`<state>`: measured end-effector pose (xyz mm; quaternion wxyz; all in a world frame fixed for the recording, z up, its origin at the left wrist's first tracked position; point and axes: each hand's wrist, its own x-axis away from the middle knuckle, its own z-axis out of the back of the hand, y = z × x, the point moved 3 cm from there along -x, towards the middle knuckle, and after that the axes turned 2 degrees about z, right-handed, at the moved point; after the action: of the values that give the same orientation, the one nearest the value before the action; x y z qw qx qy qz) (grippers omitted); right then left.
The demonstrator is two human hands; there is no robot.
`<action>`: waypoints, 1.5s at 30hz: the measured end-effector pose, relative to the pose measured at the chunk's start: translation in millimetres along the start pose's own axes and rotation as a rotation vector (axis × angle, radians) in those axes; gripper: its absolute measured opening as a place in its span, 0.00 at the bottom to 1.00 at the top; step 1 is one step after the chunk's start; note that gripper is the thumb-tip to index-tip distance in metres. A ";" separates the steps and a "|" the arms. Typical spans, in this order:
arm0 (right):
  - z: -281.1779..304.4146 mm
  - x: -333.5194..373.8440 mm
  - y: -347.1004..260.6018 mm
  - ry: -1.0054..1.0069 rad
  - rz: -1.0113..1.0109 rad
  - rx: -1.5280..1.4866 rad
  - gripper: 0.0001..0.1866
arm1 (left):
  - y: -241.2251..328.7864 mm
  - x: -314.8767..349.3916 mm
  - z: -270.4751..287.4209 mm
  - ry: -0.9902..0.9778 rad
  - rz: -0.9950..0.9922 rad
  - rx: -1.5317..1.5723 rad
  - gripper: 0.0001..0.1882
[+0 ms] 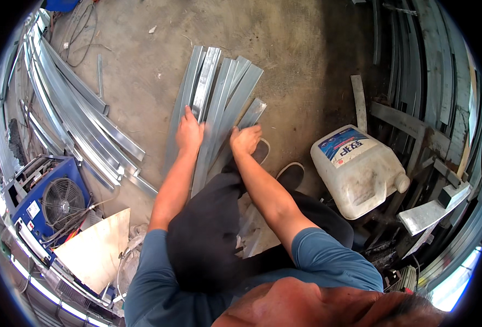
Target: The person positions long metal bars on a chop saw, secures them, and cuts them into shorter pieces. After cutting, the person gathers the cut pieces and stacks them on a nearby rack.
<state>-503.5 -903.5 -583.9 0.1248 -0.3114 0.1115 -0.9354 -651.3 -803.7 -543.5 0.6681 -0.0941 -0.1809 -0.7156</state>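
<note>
Several grey sheet-metal channels [219, 101] lie fanned out on the floor in front of me, their far ends spread. My left hand [190, 132] is closed at the near part of a shiny channel [206, 82], with fingers on its left edge and the thumb on its right. To the right, my right hand [245, 139] has thumb and fingers across a shorter channel [253, 112] at the fan's right side. My palms hide the undersides of both grips.
A dirty white plastic jug [355, 174] lies to my right, beside metal stock [415, 71]. On the left are long metal profiles [83, 114], a blue machine with a fan [63, 200] and a pale board [96, 248]. My shoes [291, 175] are close behind the channels.
</note>
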 end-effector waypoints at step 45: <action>169.7 -31.8 -85.0 -0.590 0.465 -1.530 0.28 | 152.2 52.1 102.9 0.165 -0.556 0.538 0.28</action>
<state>-389.3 -835.8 -444.6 0.0929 -0.5103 0.7368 -0.4336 -516.3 -818.6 -409.3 0.4619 0.1949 -0.3263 -0.8013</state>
